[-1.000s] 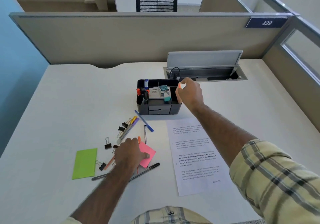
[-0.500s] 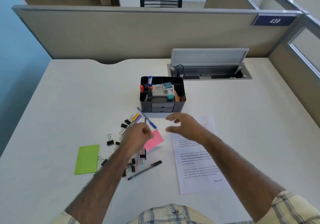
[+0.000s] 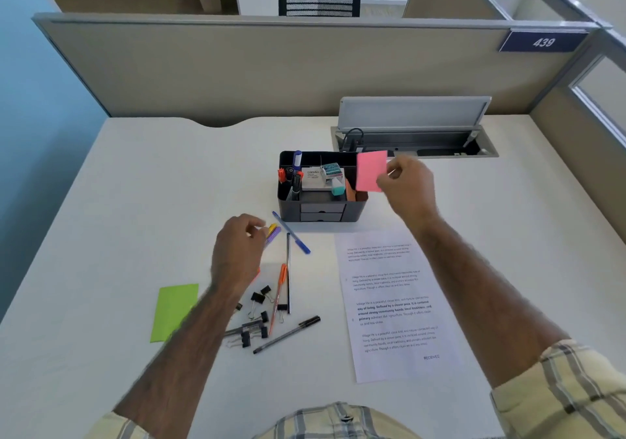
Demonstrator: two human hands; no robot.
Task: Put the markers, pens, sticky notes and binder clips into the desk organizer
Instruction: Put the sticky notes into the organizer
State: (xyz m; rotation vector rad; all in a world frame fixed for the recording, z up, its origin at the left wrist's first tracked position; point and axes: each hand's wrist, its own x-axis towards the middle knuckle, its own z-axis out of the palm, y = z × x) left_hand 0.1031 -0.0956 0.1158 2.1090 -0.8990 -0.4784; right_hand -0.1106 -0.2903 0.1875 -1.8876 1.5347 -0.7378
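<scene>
Here we are filing sticky notes: our right hand (image 3: 408, 186) pinches the pink sticky pad (image 3: 371, 171) by its right edge, upright, long axis near vertical, face toward us, above the right end compartment of the desk organizer (image 3: 288, 201). Next, we judge, it must drop edge-first into that slot. Our left hand (image 3: 238, 252) hovers loosely curled over the yellow and purple markers (image 3: 273, 232), seemingly holding nothing.

A pink sticky-note pad (image 3: 371, 171) is held upright over the right end of the black desk organizer (image 3: 320, 186), while a green pad (image 3: 175, 310), pens (image 3: 290, 232) and black binder clips (image 3: 258, 316) lie scattered on the desk.
</scene>
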